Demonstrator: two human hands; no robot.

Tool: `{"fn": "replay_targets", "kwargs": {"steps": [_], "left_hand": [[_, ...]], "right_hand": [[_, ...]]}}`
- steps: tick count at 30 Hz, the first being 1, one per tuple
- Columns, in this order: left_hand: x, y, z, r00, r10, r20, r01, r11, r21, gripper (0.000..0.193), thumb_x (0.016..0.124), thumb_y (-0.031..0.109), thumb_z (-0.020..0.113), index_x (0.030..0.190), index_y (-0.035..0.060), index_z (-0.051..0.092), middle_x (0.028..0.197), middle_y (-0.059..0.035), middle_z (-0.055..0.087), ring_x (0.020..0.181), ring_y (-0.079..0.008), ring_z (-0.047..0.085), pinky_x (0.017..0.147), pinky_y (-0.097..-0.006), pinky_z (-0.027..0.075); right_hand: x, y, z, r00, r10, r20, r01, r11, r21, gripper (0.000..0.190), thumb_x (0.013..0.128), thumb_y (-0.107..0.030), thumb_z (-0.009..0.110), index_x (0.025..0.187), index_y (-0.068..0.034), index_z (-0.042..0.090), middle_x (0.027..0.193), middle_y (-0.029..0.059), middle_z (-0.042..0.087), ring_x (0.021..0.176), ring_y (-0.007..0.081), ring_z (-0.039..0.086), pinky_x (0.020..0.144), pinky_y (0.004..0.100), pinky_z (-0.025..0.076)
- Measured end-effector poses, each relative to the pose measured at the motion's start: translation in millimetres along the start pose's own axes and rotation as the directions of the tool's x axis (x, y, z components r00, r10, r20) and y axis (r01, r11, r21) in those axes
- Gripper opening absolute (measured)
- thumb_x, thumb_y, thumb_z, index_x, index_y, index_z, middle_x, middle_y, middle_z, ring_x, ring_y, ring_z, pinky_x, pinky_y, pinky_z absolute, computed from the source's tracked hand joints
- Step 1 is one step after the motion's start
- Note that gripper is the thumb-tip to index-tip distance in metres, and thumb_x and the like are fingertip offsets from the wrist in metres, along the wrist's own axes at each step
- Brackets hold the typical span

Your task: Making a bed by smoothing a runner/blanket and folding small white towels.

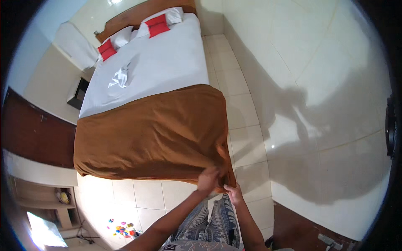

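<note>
A brown blanket (150, 135) lies across the foot of a bed and hangs over its front and right sides. At the near right corner my left hand (208, 179) is closed on the cloth, its fingers blurred, and creases in the blanket run towards it. Slightly lower and to the right, my right hand (234, 193) pinches the hanging corner, the thumb on top. Dark folds gather between the two hands. Beyond the blanket a white sheet (166, 59) covers the mattress.
Red cushions (157, 25) and white pillows (124, 37) rest by the wooden headboard (135, 15). Crumpled shiny white cloth (121, 77) lies on the sheet. Small colourful objects (125, 229) are scattered on the tiled floor (150, 194). A tiled wall (314, 72) rises at the right.
</note>
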State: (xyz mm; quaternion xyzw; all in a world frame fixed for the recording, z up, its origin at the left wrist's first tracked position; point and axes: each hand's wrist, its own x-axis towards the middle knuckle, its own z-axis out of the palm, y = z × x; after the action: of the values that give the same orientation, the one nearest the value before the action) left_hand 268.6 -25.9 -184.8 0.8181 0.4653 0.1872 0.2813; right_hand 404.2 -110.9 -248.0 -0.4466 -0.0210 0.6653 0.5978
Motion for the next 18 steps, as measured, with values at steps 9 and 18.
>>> {"fn": "replay_targets", "kwargs": {"steps": [9,18], "left_hand": [[-28.9,0.9,8.1,0.973,0.227,0.045,-0.225,0.973,-0.045,0.058,0.07,0.016,0.063,0.124,0.0113,0.041,0.114,-0.0106,0.05,0.103,-0.029,0.05,0.084,-0.0384,0.044],[-31.0,9.1,-23.8,0.98,0.166,-0.105,-0.176,0.98,-0.096,0.034,0.066,0.013,0.065,0.098,0.0072,0.055,0.089,-0.0091,0.056,0.087,-0.0285,0.056,0.073,-0.0378,0.047]], "right_hand": [[-15.7,2.5,5.1,0.997,0.036,-0.061,-0.039,0.998,-0.058,0.021,0.085,-0.022,0.05,0.099,-0.006,0.053,0.086,0.0052,0.061,0.072,0.0153,0.059,0.062,0.0279,0.046],[19.8,-40.8,30.3,0.951,0.295,0.091,-0.299,0.954,0.028,0.047,0.085,-0.046,0.047,0.114,-0.009,0.047,0.112,0.008,0.053,0.102,0.0246,0.053,0.079,0.0374,0.044]]}}
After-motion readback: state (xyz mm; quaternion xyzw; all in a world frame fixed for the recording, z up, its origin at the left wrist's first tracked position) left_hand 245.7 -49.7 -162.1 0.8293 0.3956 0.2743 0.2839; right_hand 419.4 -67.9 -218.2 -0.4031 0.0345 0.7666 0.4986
